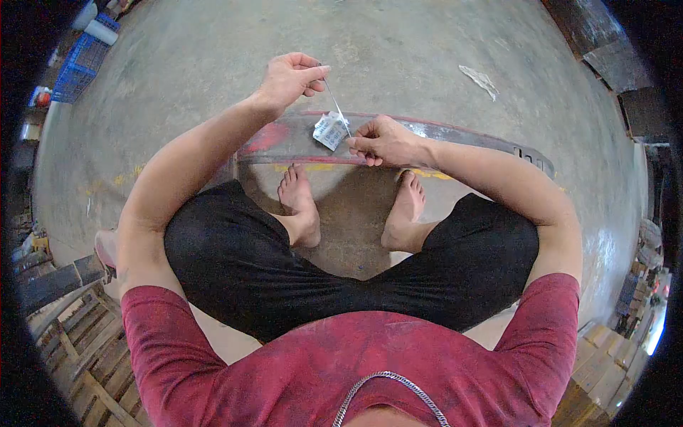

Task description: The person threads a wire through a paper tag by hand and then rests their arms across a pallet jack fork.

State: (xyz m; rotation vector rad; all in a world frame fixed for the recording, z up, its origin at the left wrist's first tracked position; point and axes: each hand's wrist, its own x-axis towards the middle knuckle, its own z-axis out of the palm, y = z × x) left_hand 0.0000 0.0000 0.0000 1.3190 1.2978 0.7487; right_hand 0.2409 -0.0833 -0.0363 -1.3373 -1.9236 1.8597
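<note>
A thin, pale, straight strip (335, 101) stretches between my two hands; its exact kind is too small to make out. My left hand (294, 80) pinches its upper end between thumb and fingers, out over the concrete floor. At the lower end, my right hand (388, 142) has closed thumb and fingers on it. Just left of that hand, a small crumpled white packet with dark print (330, 131) lies on a long, scuffed grey-and-red panel (469, 146). The strip crosses in front of the packet's right edge.
My bare feet (299, 203) rest on the floor close to the panel's near edge. A torn white scrap (480, 82) lies farther off. Blue crates (84, 67) stand at the upper left, wooden pallets (82, 356) at the lower left, and cardboard boxes (601, 363) at the lower right.
</note>
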